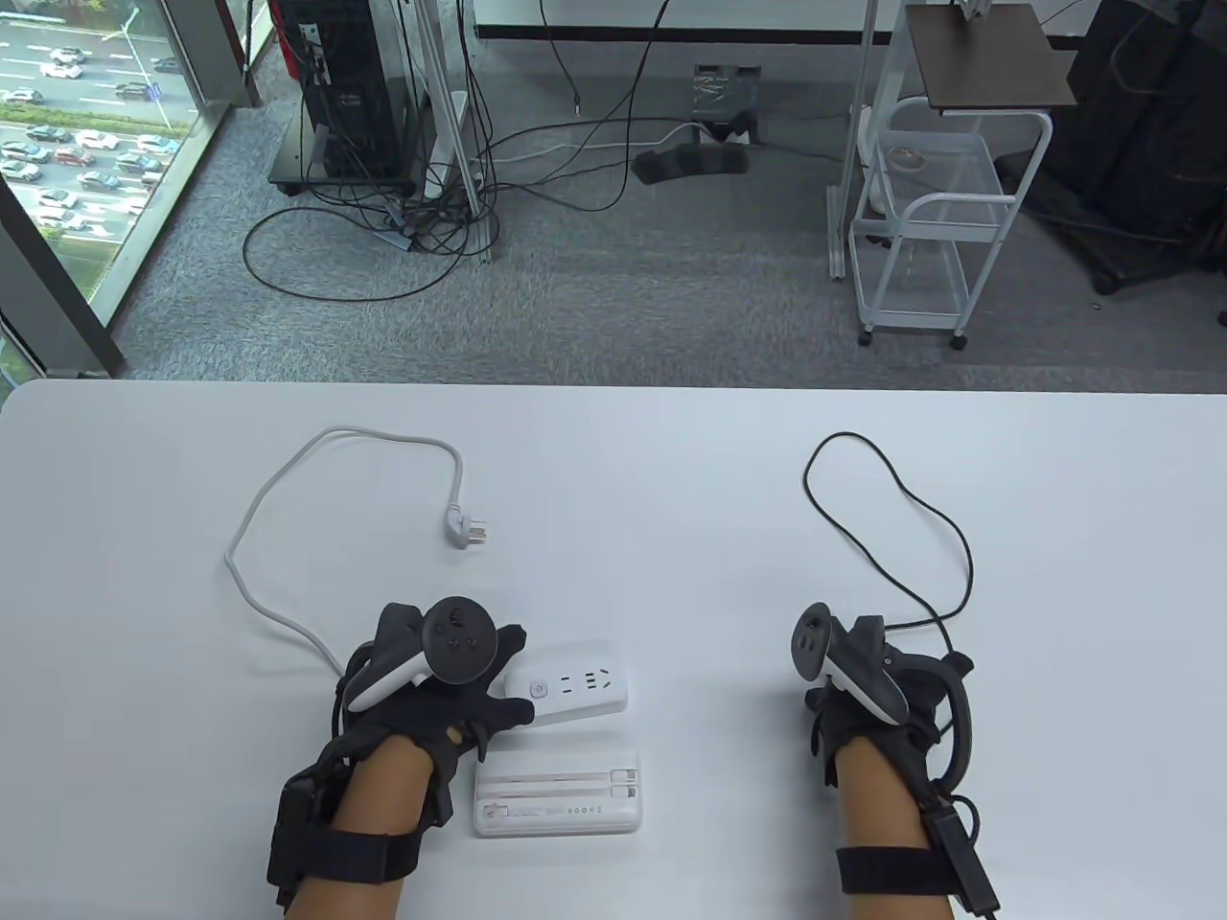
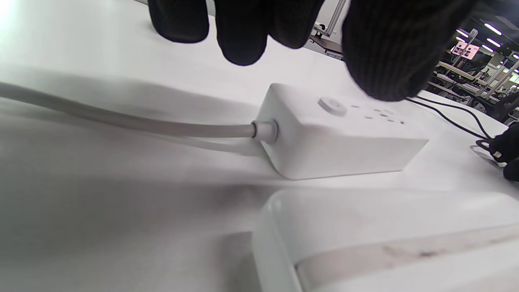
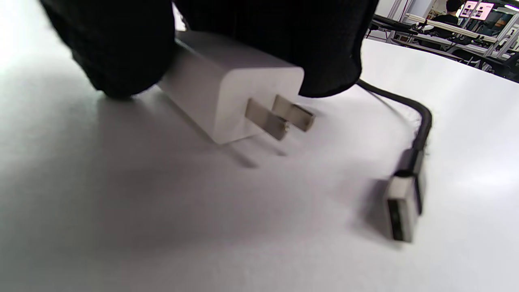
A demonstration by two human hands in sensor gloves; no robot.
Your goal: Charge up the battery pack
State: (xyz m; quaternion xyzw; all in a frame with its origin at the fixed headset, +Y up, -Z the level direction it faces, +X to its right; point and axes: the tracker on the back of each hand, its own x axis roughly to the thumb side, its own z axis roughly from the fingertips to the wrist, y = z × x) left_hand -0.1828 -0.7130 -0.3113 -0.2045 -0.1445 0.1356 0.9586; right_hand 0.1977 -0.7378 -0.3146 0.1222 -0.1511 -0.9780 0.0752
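The white battery pack (image 1: pixel 557 801) lies flat near the table's front edge and fills the foreground of the left wrist view (image 2: pixel 385 239). Just behind it lies a white power strip (image 1: pixel 572 683), also seen in the left wrist view (image 2: pixel 336 138). My left hand (image 1: pixel 518 673) spreads over the strip's left end, and its fingers (image 2: pixel 243 36) hang just above it without gripping. My right hand (image 1: pixel 858 685) pinches a white two-prong charger adapter (image 3: pixel 231 97) low over the table. A black cable's USB plug (image 3: pixel 401 209) lies loose beside it.
The strip's grey cord (image 1: pixel 278 498) loops back to its unplugged wall plug (image 1: pixel 468 527) on the table. The black cable (image 1: pixel 891 537) loops behind my right hand. Beyond the table's far edge are the carpet, a white cart (image 1: pixel 935 220) and floor cables.
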